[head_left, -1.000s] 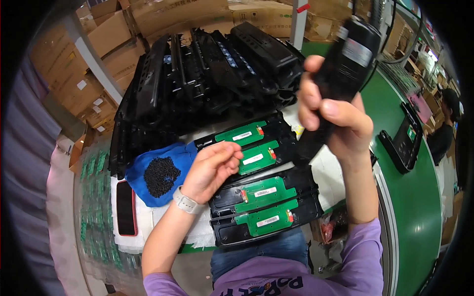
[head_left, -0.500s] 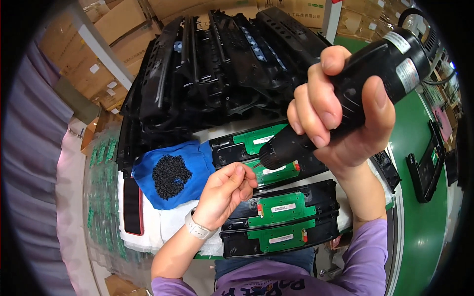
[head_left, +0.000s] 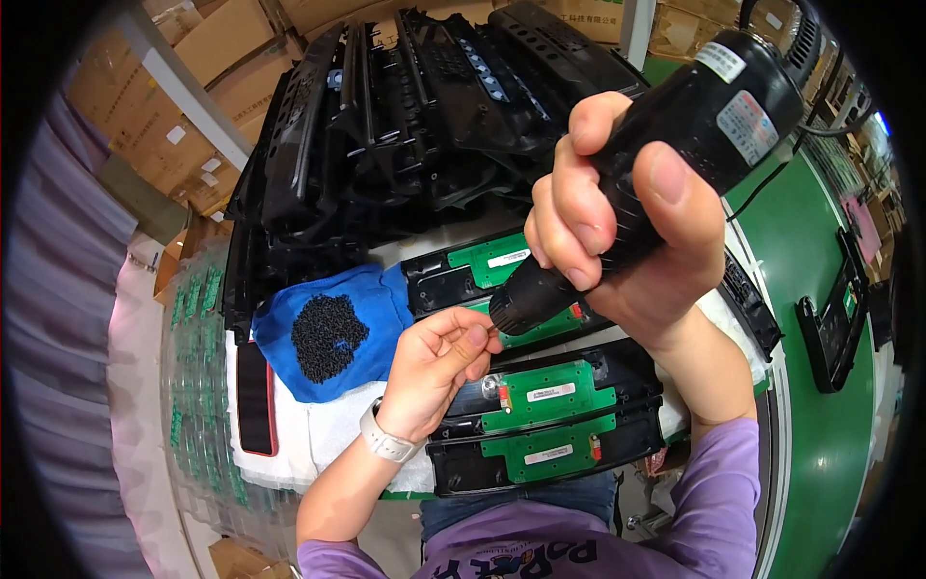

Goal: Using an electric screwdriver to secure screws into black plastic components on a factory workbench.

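Note:
A black electric screwdriver is gripped in my right hand, slanting down to the left. Its nose meets the fingertips of my left hand, which are pinched together. What they pinch at the bit is too small and covered to make out. Beneath the screwdriver's nose lies a black plastic casing with a green circuit board, partly hidden by my hands. Another casing with a green board lies just beyond. Closer to me are two more boards, an upper one and a lower one, in black casings.
Left of my left hand, a blue cloth carries a heap of tiny black screws. A red-edged phone lies beside it. Large black plastic parts are stacked at the back. One black casing rests on the green surface at right.
My right hand and the screwdriver have shifted left, bringing the nose right up to my left fingertips. The left hand stays pinched in nearly the same place.

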`<action>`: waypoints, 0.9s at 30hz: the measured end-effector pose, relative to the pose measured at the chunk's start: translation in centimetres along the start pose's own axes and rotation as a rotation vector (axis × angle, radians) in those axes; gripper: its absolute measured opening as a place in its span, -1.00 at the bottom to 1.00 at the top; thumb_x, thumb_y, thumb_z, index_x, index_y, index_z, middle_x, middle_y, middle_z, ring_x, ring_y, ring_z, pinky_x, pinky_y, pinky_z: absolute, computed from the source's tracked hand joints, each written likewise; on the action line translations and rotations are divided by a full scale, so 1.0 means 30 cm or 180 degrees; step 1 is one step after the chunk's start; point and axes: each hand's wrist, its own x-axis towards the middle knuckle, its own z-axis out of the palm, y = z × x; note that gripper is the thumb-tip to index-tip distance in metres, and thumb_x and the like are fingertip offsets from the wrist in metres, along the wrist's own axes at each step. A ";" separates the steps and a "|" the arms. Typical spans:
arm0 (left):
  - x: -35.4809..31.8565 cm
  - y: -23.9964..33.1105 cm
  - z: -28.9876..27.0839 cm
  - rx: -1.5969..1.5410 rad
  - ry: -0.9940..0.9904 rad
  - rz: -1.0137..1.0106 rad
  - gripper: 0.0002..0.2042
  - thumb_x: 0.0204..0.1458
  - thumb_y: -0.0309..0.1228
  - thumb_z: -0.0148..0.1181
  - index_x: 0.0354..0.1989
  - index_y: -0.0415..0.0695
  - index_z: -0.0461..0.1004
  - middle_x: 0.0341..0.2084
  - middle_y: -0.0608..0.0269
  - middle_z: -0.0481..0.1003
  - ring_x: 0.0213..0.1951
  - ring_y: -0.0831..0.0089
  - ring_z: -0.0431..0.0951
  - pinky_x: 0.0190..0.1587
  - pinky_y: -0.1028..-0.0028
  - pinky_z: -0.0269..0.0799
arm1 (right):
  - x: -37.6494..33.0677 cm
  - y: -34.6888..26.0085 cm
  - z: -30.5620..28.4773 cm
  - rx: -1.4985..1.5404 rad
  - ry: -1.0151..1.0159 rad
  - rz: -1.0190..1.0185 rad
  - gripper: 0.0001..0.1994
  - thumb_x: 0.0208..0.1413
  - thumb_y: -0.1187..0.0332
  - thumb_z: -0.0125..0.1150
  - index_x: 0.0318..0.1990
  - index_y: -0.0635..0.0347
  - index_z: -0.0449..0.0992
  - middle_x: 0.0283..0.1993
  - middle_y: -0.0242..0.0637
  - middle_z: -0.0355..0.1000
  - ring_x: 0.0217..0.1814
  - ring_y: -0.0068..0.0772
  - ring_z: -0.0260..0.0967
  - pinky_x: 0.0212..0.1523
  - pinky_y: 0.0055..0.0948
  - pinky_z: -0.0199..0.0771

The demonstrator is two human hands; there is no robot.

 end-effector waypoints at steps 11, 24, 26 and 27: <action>0.017 0.011 -0.021 0.0795 0.0718 0.0609 -0.81 0.15 -0.41 -0.12 -0.18 -0.27 0.33 -0.30 0.19 0.45 -0.40 0.61 0.40 -0.25 0.65 0.31 | 0.023 0.055 -0.009 -0.0588 0.0413 0.0169 -0.77 -0.02 0.32 0.04 -0.31 0.31 0.28 -0.69 -0.37 0.17 -0.77 -0.56 0.10 -0.72 -0.58 0.11; 0.037 0.017 -0.015 0.0676 0.0818 0.0621 -0.79 0.18 -0.42 -0.22 -0.17 -0.31 0.26 -0.37 0.06 0.46 -0.40 0.40 0.52 -0.33 0.58 0.40 | 0.031 0.167 -0.035 -0.0809 0.0343 0.0086 -0.84 -0.10 0.37 0.25 -0.51 0.24 0.42 -0.72 -0.48 0.28 -0.74 -0.74 0.17 -0.72 -0.72 0.11; 0.042 0.016 -0.030 0.0709 0.0817 0.0561 -0.78 0.20 -0.39 -0.24 -0.18 -0.29 0.27 -0.45 0.12 0.47 -0.50 0.47 0.50 -0.44 0.63 0.37 | 0.034 0.174 -0.031 -0.1093 0.0275 0.0143 -0.87 -0.09 0.43 0.17 -0.49 0.27 0.36 -0.72 -0.42 0.25 -0.75 -0.66 0.18 -0.71 -0.67 0.14; 0.041 0.023 -0.033 0.0850 0.0839 0.0474 -0.78 0.20 -0.37 -0.24 -0.22 -0.27 0.28 -0.56 0.22 0.41 -0.61 0.57 0.39 -0.55 0.66 0.25 | 0.037 0.176 -0.027 -0.1091 0.0270 0.0146 -0.87 -0.09 0.43 0.17 -0.49 0.27 0.36 -0.72 -0.42 0.25 -0.75 -0.66 0.18 -0.71 -0.67 0.14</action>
